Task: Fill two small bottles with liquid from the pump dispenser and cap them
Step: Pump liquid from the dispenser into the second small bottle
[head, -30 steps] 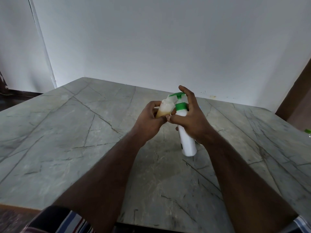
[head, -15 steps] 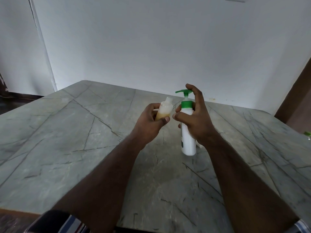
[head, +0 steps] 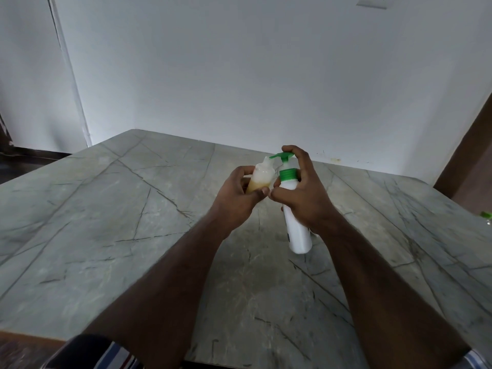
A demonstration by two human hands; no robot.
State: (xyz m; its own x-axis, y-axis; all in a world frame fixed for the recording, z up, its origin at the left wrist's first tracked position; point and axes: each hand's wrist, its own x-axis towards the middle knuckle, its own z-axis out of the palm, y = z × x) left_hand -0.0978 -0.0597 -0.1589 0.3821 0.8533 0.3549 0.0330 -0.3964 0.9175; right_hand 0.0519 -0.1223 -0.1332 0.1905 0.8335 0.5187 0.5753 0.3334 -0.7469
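small bottle (head: 262, 177), part full of amber liquid, tilted with its mouth under the green spout | your left hand (head: 239, 198) curls round its lower half | your right hand (head: 300, 193) wraps the pump dispenser (head: 295, 225), forefinger atop the pump head | bottle base hidden by your fingers | dispenser stands on the stone table (head: 106, 222)

Grey veined stone table (head: 111, 225) bearing the white pump dispenser (head: 296, 230)

The grey stone table (head: 111, 222) lies open to the left and toward the near edge. Mid-table, both hands crowd the white pump bottle (head: 296, 230) and small bottle (head: 262, 177), with a wall (head: 239, 75) behind.
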